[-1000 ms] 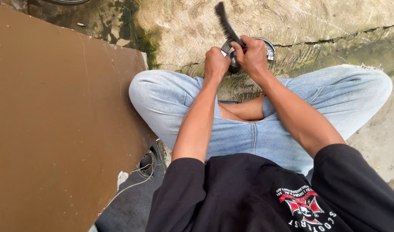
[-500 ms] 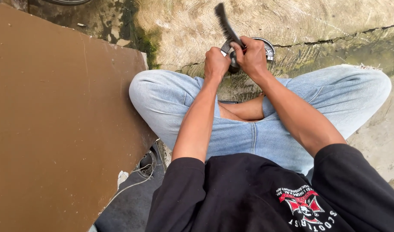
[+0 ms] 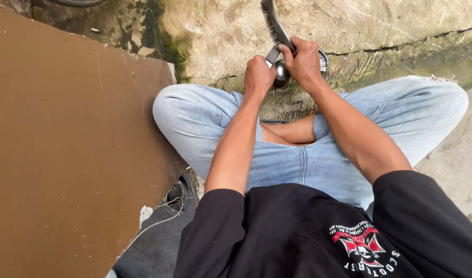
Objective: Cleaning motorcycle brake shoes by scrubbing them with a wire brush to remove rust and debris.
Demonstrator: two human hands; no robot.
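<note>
I see both hands out past the crossed knees, low over the concrete floor (image 3: 380, 25). Left hand (image 3: 258, 77) clenched around a round metal part (image 3: 282, 71), bracing it; right hand (image 3: 304, 62) fingers grasp the dark curved tool (image 3: 278, 23) for leverage.

I see a rough concrete floor (image 3: 220, 31) carrying everything, pale with faint swirl marks, stained dark green with moss near its far left. A crack runs across it toward the right edge. A large brown board (image 3: 66, 154) lies flat on the floor's left side, covering most of it there. Just beside the board's near right edge, a thin pale wire (image 3: 159, 221) and a small round dark part (image 3: 175, 195) rest on darker ground.
</note>
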